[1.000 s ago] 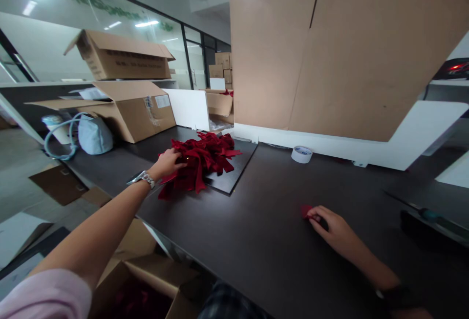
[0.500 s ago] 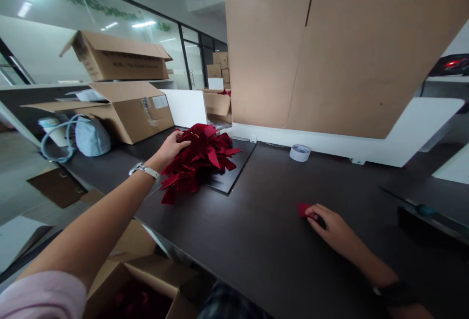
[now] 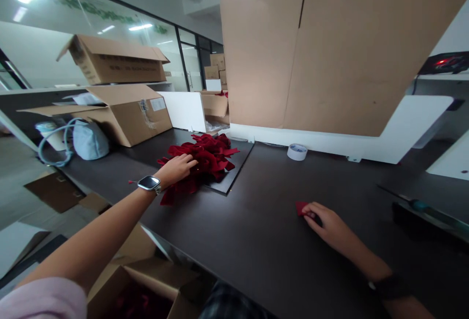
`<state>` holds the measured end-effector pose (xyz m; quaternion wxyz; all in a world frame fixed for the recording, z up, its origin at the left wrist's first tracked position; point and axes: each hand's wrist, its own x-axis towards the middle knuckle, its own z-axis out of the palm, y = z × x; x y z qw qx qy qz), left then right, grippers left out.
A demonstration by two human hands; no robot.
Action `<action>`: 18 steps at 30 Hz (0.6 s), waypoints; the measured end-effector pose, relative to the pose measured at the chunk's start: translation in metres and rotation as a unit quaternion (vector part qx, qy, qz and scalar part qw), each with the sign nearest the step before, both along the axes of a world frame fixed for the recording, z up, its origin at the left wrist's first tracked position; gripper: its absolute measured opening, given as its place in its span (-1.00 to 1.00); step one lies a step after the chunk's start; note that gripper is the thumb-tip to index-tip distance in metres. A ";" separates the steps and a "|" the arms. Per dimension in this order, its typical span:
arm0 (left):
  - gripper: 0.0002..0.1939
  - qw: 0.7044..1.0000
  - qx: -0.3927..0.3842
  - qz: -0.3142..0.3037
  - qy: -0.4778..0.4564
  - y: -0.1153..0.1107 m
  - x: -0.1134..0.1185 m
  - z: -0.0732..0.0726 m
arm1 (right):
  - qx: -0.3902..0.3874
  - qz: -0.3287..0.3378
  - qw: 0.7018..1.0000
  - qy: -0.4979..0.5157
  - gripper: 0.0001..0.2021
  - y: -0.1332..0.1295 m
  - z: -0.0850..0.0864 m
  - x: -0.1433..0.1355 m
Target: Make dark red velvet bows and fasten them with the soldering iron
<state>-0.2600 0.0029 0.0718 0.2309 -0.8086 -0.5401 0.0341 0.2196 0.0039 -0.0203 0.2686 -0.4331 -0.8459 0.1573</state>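
A heap of dark red velvet ribbon bows (image 3: 214,153) lies loosely on the dark table, partly over a flat black board (image 3: 239,162). On the near side of this heap rests my left hand (image 3: 179,167), palm down, its fingers bent and closed on a red ribbon bow; the fingertips are partly lost among the folds. Farther right, my right hand (image 3: 322,219) pinches a small flat red piece (image 3: 301,208), like a ribbon end or card, low over the table. Most of that piece is hidden behind the fingers.
A tape roll (image 3: 297,152) lies by the white divider. Cardboard boxes (image 3: 137,118) and a light blue bag (image 3: 90,140) stand at the left. An open box (image 3: 146,277) with red material sits below the table edge. A long dark tool (image 3: 432,211) lies right.
My left hand has come lower and turned palm down, and the bows it held raised have settled flatter on the heap. My right hand stays in place with the red piece.
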 end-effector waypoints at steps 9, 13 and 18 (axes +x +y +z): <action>-0.43 0.991 0.008 0.120 -0.057 0.007 0.025 -0.005 | -0.017 0.000 1.000 -0.017 -0.83 0.000 -0.001 0.001; -0.62 0.994 -0.034 0.096 -0.042 0.006 0.036 -0.010 | -0.015 -0.002 1.000 -0.015 -0.83 0.000 0.000 0.000; -0.80 0.968 -0.035 0.086 -0.234 0.007 0.041 -0.014 | -0.022 -0.004 1.000 -0.022 -0.85 -0.001 0.002 -0.001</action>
